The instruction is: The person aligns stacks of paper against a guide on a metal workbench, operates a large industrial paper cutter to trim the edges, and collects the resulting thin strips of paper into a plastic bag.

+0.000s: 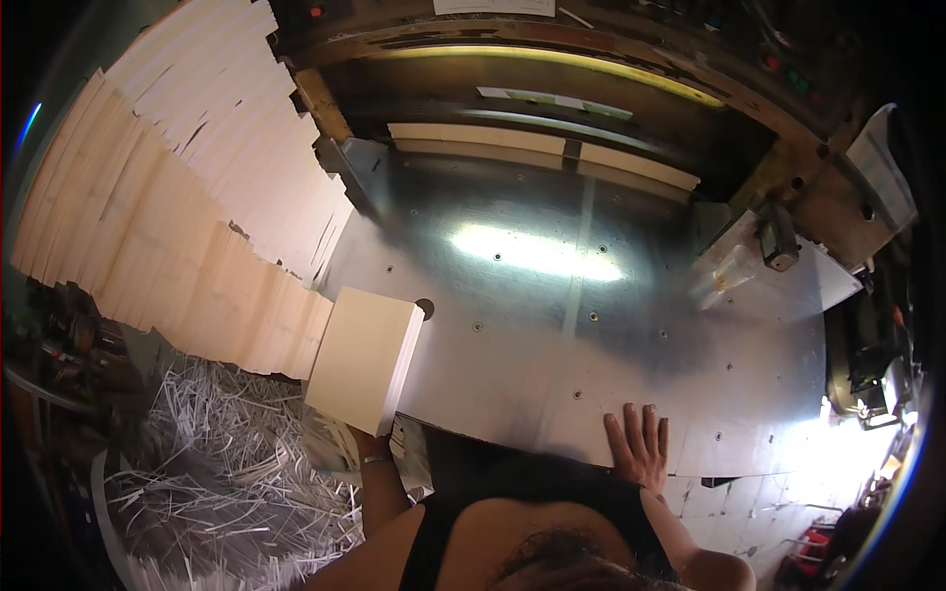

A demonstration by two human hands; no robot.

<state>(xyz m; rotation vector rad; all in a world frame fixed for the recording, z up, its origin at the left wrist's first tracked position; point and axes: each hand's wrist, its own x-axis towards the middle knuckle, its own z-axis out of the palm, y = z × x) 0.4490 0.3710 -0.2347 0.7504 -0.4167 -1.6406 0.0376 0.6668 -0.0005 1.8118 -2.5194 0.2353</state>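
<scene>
A thick, squared stack of cream paper [363,353] is at the left front corner of the metal table, partly past its edge. My left hand [371,446] grips this paper stack from its near end, with the fingers hidden beneath it. On the table's front edge, my right hand [640,445] lies flat, fingers spread, holding nothing. The metal table [522,335] is shiny and dotted with small round holes.
Long rows of cream paper stacks [168,217] stand along the left. Below them lies a heap of shredded paper strips [227,473]. At the back, more paper [483,140] sits under the machine's dark beam [631,128]. A clear plastic piece [731,271] is at the right.
</scene>
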